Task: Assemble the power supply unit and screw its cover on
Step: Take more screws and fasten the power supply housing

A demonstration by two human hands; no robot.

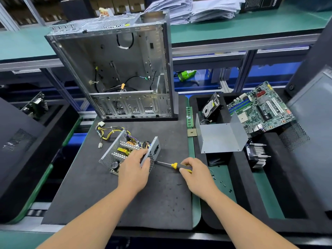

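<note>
PSU: open grey perforated-metal power supply unit [125, 151] w/ yellow coils, finned heat sinks and a yellow/black wire bundle, lies on the dark foam mat [161, 194], centre-left, in front of the empty grey steel PC case [115, 69].
Cover: bent plain grey sheet-metal cover [221, 137] sits apart to the right on the black foam tray [239, 177], not yet on the PSU.
Driver: yellow-and-black-handled screwdriver w/ slim steel shaft [172, 165], long axis approx horizontal, tip pointing left at the PSU's end plate w/ the socket, low on that plate; tip looks at or just touching it, can't tell if seated in a screw.
Key relation: PSU lies left of the driver grip; shaft runs straight from right hand into the plate, so the move is along that axis.
Left hand: left hand [133, 169] lies over the PSU's near corner, fingers curled over the end plate's top edge, bracing it. Nearer the PSU.
Right hand: right hand [194, 171] has fingertips pinched round the driver handle, light grip, rest of fingers loosely curled.
Screws: small dark loose screws [221, 182] on the green strip just right of the right hand.
Judgement: prob driving a plate screw; cover step not begun.
</note>
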